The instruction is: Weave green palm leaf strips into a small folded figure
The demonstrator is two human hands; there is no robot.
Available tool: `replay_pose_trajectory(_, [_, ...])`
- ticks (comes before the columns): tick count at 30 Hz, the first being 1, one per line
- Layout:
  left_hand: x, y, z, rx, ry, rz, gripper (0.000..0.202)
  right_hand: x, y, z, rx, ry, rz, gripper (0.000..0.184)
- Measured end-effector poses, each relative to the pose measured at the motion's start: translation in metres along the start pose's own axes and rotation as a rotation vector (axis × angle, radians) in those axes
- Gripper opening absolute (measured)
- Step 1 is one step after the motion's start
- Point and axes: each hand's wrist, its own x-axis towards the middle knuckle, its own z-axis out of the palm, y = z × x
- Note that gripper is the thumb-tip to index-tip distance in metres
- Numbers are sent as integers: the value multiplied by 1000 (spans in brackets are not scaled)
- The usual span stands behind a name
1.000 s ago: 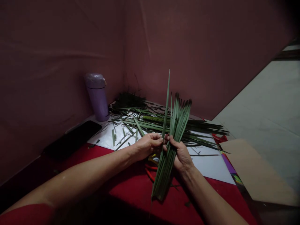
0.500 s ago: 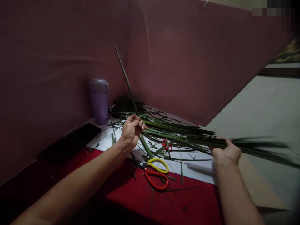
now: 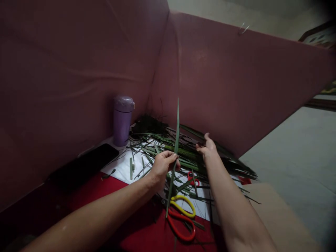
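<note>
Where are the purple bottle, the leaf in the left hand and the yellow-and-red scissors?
Purple bottle [image 3: 122, 127], head view: body.
Leaf [image 3: 177, 137], head view: part above the left hand [image 3: 163, 168].
Scissors [image 3: 181, 197], head view: yellow handle.

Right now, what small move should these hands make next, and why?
I'd probably bring the right hand over to the lower end of the single leaf strip. The left hand pinches that strip near its middle, leaving both ends free, while the right hand is open in front of the leaf pile and seems to grip nothing.
</note>
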Motion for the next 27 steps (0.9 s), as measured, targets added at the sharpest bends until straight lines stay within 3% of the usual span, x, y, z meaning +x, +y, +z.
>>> replay_pose_trajectory(2, [-1, 1, 1, 13, -3, -48, 17, -26, 6, 5, -66, -70, 134, 20])
replay_pose_trajectory(5, [-5, 3, 2, 5, -27, -94, 17, -82, 7, -4, -130, -209, 250, 25])
replay_pose_trajectory(9, [-12, 3, 6, -11, -152, -161, 22, -148, 2, -27, -191, -569, 337, 29])
replay_pose_trajectory(14, [-19, -7, 9, 102, -258, -225, 20, -174, 5, -47, -49, -505, 208, 16])
replay_pose_trajectory(21, [-21, -20, 9, 216, -297, -234, 22, -175, 15, -58, 40, -478, 256, 14])
replay_pose_trajectory(27, [-23, -19, 7, 293, -466, -312, 32, -164, 10, -62, -24, -213, 73, 16])
